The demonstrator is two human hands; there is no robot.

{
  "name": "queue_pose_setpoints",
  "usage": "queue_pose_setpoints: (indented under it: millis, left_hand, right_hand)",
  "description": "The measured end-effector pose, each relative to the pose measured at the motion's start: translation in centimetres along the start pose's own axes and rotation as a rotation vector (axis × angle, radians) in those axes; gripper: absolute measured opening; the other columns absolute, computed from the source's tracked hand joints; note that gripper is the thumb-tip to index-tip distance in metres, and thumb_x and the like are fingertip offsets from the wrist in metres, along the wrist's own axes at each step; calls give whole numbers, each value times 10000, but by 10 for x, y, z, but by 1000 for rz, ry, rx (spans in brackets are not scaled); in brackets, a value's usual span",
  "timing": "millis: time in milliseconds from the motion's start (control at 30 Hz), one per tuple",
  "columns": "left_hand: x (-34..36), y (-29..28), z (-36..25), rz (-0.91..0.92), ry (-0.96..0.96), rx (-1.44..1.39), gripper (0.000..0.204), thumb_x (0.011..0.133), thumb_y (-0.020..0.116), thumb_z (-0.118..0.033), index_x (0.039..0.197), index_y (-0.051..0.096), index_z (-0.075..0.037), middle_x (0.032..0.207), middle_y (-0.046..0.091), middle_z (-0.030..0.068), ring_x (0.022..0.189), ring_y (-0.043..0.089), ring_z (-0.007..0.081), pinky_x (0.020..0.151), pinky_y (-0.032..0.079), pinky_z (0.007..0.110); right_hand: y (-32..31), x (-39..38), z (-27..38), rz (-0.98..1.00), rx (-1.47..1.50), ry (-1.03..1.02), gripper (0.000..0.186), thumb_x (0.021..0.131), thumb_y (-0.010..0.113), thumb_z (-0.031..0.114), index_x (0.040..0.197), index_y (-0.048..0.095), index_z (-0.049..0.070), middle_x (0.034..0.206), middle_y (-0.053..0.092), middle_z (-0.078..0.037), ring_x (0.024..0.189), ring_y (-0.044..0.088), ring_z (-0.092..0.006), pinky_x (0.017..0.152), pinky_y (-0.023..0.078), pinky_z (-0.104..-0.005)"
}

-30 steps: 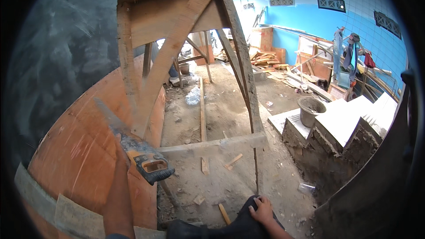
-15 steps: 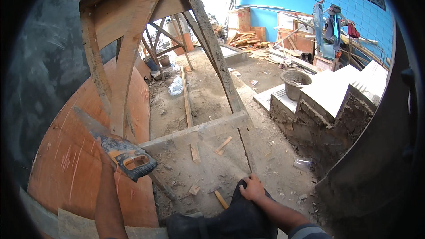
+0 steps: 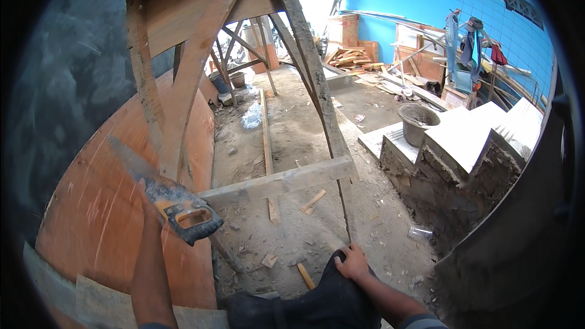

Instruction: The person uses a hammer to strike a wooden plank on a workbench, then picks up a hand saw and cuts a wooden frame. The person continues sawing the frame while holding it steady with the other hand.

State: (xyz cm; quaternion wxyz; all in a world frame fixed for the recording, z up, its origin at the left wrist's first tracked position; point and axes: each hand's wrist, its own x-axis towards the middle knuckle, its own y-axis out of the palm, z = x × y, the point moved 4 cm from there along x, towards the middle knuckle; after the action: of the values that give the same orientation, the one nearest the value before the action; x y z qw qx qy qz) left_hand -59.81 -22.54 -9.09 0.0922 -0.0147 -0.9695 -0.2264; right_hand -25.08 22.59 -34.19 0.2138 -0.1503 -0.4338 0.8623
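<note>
In my left hand (image 3: pixel 148 207) is a handsaw (image 3: pixel 177 201), gripped by its blade just ahead of the black and orange handle. The fingers are closed, partly hidden behind the saw. Its worn grey blade points up and away to the left, in front of a reddish plywood sheet (image 3: pixel 91 219). My right hand (image 3: pixel 353 262) rests on my knee, holding no tool, thumb apart from the fingers. Beside that knee, a hammer (image 3: pixel 306 276) with a wooden handle lies on the ground. A wooden crossbar (image 3: pixel 280 181) of a trestle-like timber frame (image 3: pixel 314 79) stands ahead.
At right rise rough steps (image 3: pixel 420 176) with pale treads, bearing a dark bucket (image 3: pixel 417 123). A long batten (image 3: pixel 266 152) and wood scraps lie on the dirt floor. A clear plastic cup (image 3: pixel 420 233) lies near the steps. Clothes (image 3: pixel 469 49) hang by the blue wall.
The whole view has shifted slightly, so the scene sits a little further right. The saw stays in my left hand and my right hand stays on my knee.
</note>
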Motion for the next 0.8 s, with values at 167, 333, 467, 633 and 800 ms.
queue_pose_setpoints:
  millis: [167,333,467,633,800]
  left_hand:
    - [-5,5,-1,2,12,-15,745,892,498,-666,1300,497,-42,1186,595,137,1052,595,286,919,505,405]
    - [-6,12,-1,100,-8,-42,755,895,484,-672,1298,494,-33,1188,593,145,1055,599,286,921,510,405]
    - [-5,11,-2,102,-11,-30,760,900,462,-681,1289,501,-29,1183,596,150,1052,604,284,923,516,407]
    - [-10,13,-4,107,-35,-23,764,909,476,-657,1358,463,-39,1237,580,153,1110,585,296,962,493,417]
    - [-10,15,-4,83,-11,-15,779,902,464,-673,1336,479,-26,1217,589,157,1089,591,296,956,497,410]
  right_hand:
    - [0,-3,2,-8,23,14,415,835,661,355,1182,662,127,1222,525,-146,1221,494,-317,1038,379,-513]
    - [-1,-7,2,-30,38,18,410,833,672,346,1181,662,129,1213,529,-145,1220,497,-319,1039,379,-513]
    - [-1,-8,2,-31,32,18,417,832,675,349,1186,658,128,1212,527,-146,1220,497,-320,1041,376,-518]
    - [1,-6,2,-31,22,9,419,832,675,349,1187,658,127,1213,525,-148,1222,496,-321,1044,376,-516]
    - [1,-4,2,-34,30,16,408,830,674,345,1174,666,125,1201,533,-143,1214,499,-315,1036,383,-500]
